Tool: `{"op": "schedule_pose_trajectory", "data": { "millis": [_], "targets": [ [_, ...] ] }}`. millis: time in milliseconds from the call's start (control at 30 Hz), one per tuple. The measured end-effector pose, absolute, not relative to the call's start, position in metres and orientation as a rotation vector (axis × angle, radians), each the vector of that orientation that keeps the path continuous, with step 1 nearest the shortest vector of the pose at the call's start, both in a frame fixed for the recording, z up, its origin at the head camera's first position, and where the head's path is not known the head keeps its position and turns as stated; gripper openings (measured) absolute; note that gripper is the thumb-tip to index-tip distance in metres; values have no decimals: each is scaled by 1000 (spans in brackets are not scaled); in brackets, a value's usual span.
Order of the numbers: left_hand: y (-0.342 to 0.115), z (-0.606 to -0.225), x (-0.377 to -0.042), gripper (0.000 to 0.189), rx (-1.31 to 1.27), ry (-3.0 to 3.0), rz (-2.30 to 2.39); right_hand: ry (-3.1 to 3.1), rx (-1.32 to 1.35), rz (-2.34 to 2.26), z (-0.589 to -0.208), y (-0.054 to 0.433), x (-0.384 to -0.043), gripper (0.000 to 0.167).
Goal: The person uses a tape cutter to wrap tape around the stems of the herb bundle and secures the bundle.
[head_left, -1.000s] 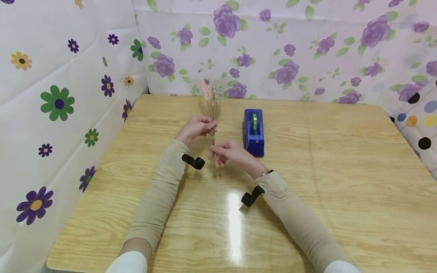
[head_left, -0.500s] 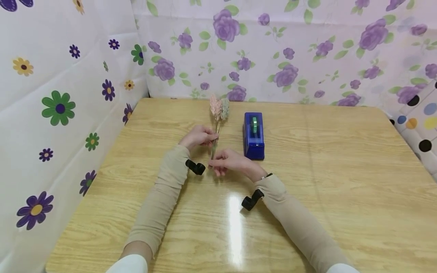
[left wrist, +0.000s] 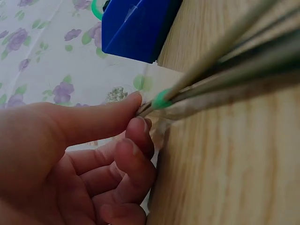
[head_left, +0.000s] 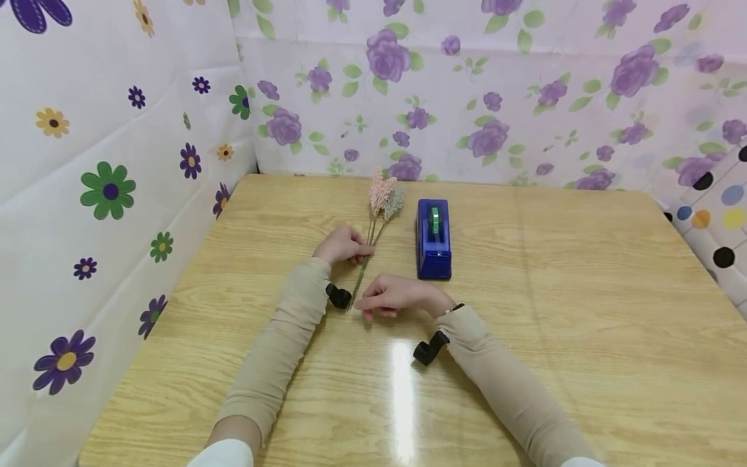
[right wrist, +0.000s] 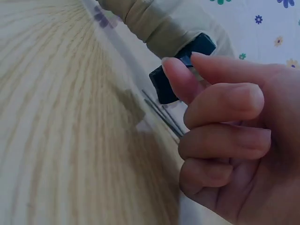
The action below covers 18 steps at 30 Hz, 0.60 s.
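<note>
A small bunch of artificial flowers, with a pink head (head_left: 382, 191) and a grey-green head (head_left: 395, 203), slants across the head view close over the table. My left hand (head_left: 344, 244) pinches its thin stems (head_left: 358, 283) between thumb and forefinger. Just beside that pinch, a band of green tape (left wrist: 162, 99) wraps the stems in the left wrist view. My right hand (head_left: 390, 296) is close to the lower stem ends, its fingers loosely bent and nothing between thumb and forefinger. Beyond it stands a blue tape dispenser (head_left: 434, 264) with a green tape roll (head_left: 434, 220).
The wooden table (head_left: 554, 292) reaches back to a flowered cloth wall (head_left: 455, 97). Another printed cloth (head_left: 52, 240) borders it on the left, and a dotted one (head_left: 720, 227) on the right. Black wrist cameras (head_left: 430, 348) stick out from both sleeves.
The flowers have come down and nearer, and now tilt to the right at the top. My right hand has let go of the lower stems; my left hand keeps its pinch.
</note>
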<state>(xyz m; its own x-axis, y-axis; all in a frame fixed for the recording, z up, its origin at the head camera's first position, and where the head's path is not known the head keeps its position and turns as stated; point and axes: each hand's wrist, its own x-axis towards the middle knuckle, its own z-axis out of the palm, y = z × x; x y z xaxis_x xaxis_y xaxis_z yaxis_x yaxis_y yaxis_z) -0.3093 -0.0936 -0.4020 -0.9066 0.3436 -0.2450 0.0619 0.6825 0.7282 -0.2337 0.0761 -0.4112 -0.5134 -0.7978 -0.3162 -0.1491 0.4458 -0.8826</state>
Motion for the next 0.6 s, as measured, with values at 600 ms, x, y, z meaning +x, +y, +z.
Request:
{"op": "schedule_pose_trajectory", "data": {
  "millis": [600],
  "targets": [
    [-108, -397, -302, 37, 318, 2539, 943, 1974, -995, -1054, -378, 108, -234, 32]
  ]
}}
